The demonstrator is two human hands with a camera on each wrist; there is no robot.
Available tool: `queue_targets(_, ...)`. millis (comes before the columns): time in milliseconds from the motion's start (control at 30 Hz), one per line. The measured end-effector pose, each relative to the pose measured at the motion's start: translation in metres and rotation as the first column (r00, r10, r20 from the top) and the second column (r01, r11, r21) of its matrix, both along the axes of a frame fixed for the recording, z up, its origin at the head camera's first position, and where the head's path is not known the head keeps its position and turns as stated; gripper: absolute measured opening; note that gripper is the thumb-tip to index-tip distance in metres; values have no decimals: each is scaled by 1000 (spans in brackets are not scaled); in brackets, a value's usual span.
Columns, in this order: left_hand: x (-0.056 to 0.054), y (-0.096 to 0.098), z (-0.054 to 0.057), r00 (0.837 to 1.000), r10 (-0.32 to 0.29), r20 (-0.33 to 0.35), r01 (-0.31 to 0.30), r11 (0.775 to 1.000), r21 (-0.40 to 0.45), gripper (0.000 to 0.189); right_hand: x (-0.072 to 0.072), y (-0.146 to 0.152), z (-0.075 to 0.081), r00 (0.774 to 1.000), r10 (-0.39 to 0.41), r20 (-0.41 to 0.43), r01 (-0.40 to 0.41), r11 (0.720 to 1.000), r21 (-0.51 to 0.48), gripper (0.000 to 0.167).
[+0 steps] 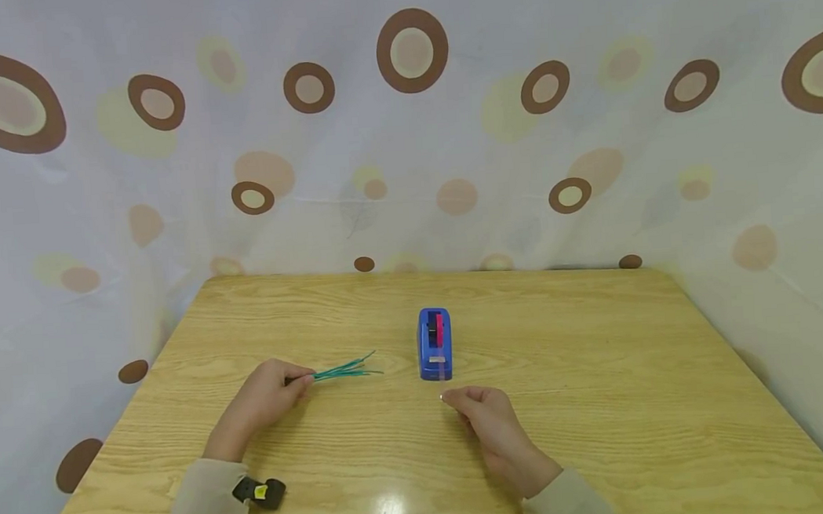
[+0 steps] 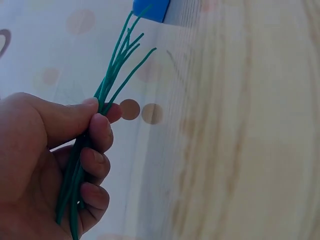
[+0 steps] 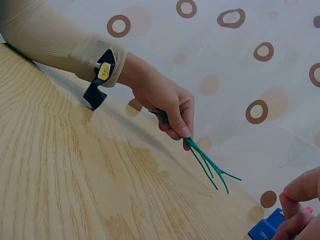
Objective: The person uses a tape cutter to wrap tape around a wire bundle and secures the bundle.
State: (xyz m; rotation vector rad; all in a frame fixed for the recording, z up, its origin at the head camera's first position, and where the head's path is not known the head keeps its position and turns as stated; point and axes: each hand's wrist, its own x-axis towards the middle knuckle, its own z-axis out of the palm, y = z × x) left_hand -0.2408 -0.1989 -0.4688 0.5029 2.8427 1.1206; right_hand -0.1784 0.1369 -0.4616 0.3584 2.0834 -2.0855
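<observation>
My left hand (image 1: 267, 395) grips a bundle of thin green wires (image 1: 344, 370) over the left of the table. In the left wrist view the fingers curl round the lower part of the wires (image 2: 117, 67), and their loose ends fan out past the thumb. Near the middle stands a blue tape dispenser (image 1: 425, 368) with a pinkish-red roll core (image 1: 439, 330). Just in front of it, my right hand (image 1: 496, 433) pinches the end of a clear tape strip (image 1: 442, 377) drawn from the dispenser. The right wrist view shows only part of these fingers, overlapping the dispenser (image 3: 265, 229).
The wooden table (image 1: 600, 340) reaches back to a pale curtain (image 1: 488, 229) with brown ring and dot patterns. A black strap device (image 1: 259, 493) with a yellow label sits at the left sleeve cuff (image 1: 210, 497).
</observation>
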Motion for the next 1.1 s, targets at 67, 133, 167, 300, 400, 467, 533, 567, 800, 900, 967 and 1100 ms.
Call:
queue_targets(67,0,0,1,1000,5,21,-5,1000,13,17,0,0,0,1000,3,-3,-3,1000,3,22)
queue_targets(133,1,0,1,1000,7,20,-7,1000,15,17,0,0,1,1000,4,-5,-4,1000,3,22)
queue_targets(167,1,0,2,1000,8,13,-8,1000,13,17,0,0,1,1000,2,-4,-2,1000,3,22)
queue_targets(300,3,-1,3,999,-1,-38,1,1000,3,18,1,0,1,1000,0,-1,0,1000,-1,22)
queue_targets(400,4,-1,3,999,-11,-31,12,1000,19,18,2,0,2,1000,5,0,-5,1000,-4,21)
queue_targets(467,4,-1,4,1000,-26,-16,27,999,34,19,2,0,2,1000,8,1,-8,1000,-5,21)
queue_targets(533,3,0,4,999,-34,-2,34,999,42,20,2,0,2,1000,7,1,-7,1000,-8,21)
queue_targets(567,3,0,4,999,-44,4,43,998,46,21,2,0,3,1000,6,1,-6,1000,-11,21)
queue_targets(800,2,5,6,996,-84,-25,85,996,41,22,1,0,2,1000,9,-7,-9,1000,-16,21)
queue_targets(900,2,8,6,996,-77,-33,78,996,38,20,1,1,2,1000,8,-7,-8,1000,-18,22)
queue_targets(967,2,9,6,997,-77,-32,78,996,40,18,1,1,3,1000,8,-6,-8,1000,-17,23)
queue_targets(1100,2,14,6,996,-82,-33,83,996,41,15,1,1,3,1000,8,-7,-8,1000,-20,23)
